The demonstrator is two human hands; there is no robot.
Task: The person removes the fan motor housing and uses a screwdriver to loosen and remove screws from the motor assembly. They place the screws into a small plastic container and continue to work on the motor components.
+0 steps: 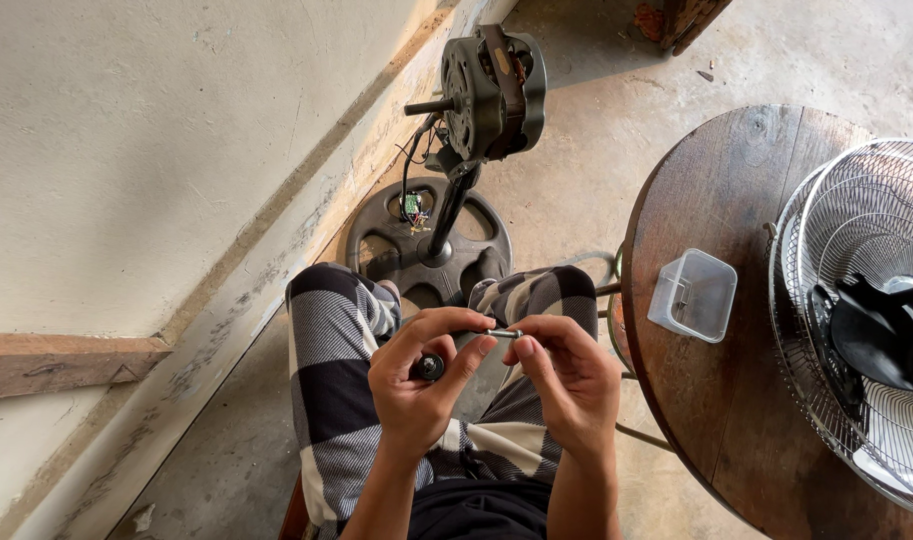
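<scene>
Your left hand grips a black tool; both hands pinch a small metal pin, right hand at its right end.

Bare forearms, black-and-white checked trousers, dark top

Bright, even daylight — soft shadows under the round table, mild glare on the wall; sharp focus, wide-angle bending at edges.

Stripped fan motor on its stand, wire fan guard and clear plastic tub on the round wooden surface.
</scene>
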